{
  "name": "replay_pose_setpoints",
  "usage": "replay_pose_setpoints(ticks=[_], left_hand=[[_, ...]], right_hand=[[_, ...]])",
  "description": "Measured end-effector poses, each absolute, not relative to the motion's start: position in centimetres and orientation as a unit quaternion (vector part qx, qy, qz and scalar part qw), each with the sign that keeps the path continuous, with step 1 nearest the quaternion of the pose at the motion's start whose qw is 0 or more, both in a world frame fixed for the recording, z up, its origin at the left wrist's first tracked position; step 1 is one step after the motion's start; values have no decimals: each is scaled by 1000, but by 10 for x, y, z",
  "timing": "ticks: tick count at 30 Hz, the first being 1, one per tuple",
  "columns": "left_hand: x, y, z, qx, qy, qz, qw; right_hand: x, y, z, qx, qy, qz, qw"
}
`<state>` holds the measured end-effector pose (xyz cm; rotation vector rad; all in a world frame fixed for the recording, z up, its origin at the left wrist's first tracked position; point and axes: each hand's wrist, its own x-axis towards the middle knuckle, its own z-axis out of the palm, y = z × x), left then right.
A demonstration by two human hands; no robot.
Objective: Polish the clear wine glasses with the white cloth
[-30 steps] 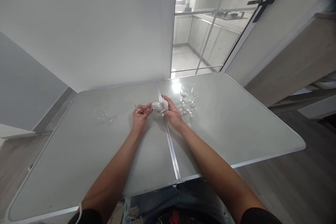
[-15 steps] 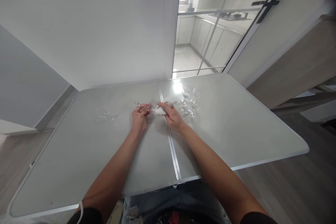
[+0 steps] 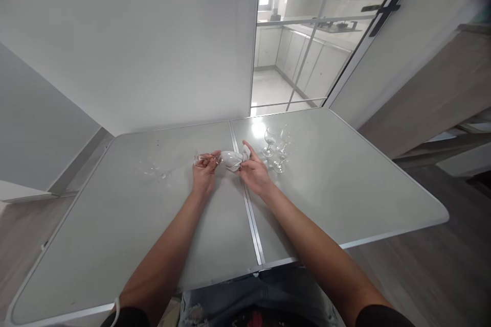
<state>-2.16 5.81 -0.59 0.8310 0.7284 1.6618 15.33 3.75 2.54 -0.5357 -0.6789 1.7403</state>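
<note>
A stemmed glass [image 3: 218, 158] lies sideways in my left hand [image 3: 204, 171], its foot toward the left and its bowl toward the right. The fingers of that hand are closed around the stem. White cloth [image 3: 230, 159] fills the bowl and spills out past the rim. My right hand [image 3: 255, 172] holds the loose end of the cloth at the mouth of the glass, its thumb raised and its fingers below. Both hands are just above the table, near the metal seam.
Several clear stemmed glasses [image 3: 279, 150] stand right of my hands. More clear glassware [image 3: 155, 169] lies at the left, faint against the grey table [image 3: 130, 235]. A white wall [image 3: 172, 51] borders the far edge, beside a glass door [image 3: 295, 61] with a black handle.
My right hand has loosened from around the bowl and turned, thumb lifting, so more of the white cloth shows inside the glass and at its rim. My left hand keeps its hold.
</note>
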Motion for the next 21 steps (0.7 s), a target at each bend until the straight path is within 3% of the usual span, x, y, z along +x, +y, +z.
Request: replay_pose_setpoints(ticks=[3, 6, 11, 15, 17, 21], left_hand=[[-20, 57, -7, 351, 318, 701, 532], [-19, 55, -7, 348, 337, 692, 535], [-19, 53, -5, 330, 358, 681, 547], [-20, 54, -6, 315, 361, 705, 523], [-20, 56, -7, 317, 362, 707, 518], [-21, 57, -9, 336, 365, 697, 517]], right_hand=[[153, 38, 23, -249, -309, 714, 577], [154, 36, 24, -280, -448, 631, 569], [167, 35, 27, -320, -751, 385, 431], [168, 36, 22, -347, -830, 234, 368], [164, 36, 19, -357, -814, 257, 379], [155, 36, 20, -345, -687, 434, 469]])
